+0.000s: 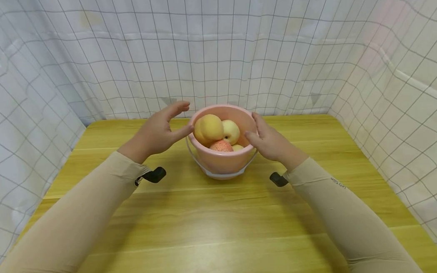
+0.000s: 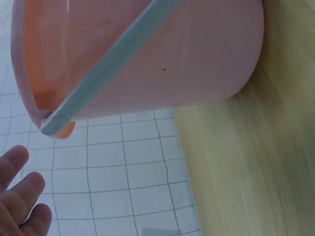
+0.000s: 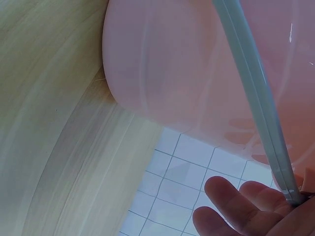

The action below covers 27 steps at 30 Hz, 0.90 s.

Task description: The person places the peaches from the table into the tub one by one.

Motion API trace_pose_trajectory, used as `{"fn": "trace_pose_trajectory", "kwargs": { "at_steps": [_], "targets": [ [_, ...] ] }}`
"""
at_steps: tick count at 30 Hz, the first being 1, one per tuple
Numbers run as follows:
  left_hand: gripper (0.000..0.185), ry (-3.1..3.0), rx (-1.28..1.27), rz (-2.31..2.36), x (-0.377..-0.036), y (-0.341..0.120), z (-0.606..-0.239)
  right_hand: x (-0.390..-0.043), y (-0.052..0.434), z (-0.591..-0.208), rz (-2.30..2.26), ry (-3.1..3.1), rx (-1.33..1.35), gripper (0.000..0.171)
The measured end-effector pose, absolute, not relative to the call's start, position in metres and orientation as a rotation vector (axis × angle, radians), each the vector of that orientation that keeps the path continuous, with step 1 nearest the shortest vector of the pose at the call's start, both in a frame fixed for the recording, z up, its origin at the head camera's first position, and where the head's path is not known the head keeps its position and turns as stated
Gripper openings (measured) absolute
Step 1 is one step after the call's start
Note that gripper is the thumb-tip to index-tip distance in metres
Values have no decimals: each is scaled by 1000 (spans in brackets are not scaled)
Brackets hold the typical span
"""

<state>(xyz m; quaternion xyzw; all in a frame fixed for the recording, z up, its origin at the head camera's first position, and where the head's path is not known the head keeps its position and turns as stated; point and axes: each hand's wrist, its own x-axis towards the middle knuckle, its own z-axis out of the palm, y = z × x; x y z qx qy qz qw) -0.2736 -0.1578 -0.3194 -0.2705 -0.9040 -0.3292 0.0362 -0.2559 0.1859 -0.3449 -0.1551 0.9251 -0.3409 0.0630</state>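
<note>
Bracketing pink bucket: our left hand spread wide beside it, right hand flat on rim; fruit still inside, nothing lifted.

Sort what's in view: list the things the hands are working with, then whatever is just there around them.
In hand:
- pink bucket with its grey handle down
- fruit piled inside it
- left hand, open beside the rim
- right hand, touching the rim

Just there:
- wooden table
- checked cloth hung around it
</note>
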Motion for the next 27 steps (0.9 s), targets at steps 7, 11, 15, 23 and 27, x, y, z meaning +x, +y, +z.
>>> {"fn": "trace_pose_trajectory", "kwargs": {
  "at_steps": [7, 11, 15, 23, 27],
  "targets": [
    [80, -2849, -769, -949, -270, -169, -321, -257, 182, -347, -1052, 2793, -481, 84],
    [81, -2878, -745, -905, -268, -175, -322, -258, 180, -348, -1047, 2793, -491, 85],
    [84, -2899, -726, -856, -266, -179, -321, -259, 180, -349, -1024, 2808, -486, 85],
    [90, -2895, -731, -713, -256, -181, -321, -259, 178, -349, -1008, 2803, -490, 86],
    [89, -2855, -757, -660, -249, -174, -318, -259, 179, -347, -975, 2812, -493, 87]
  ]
}}
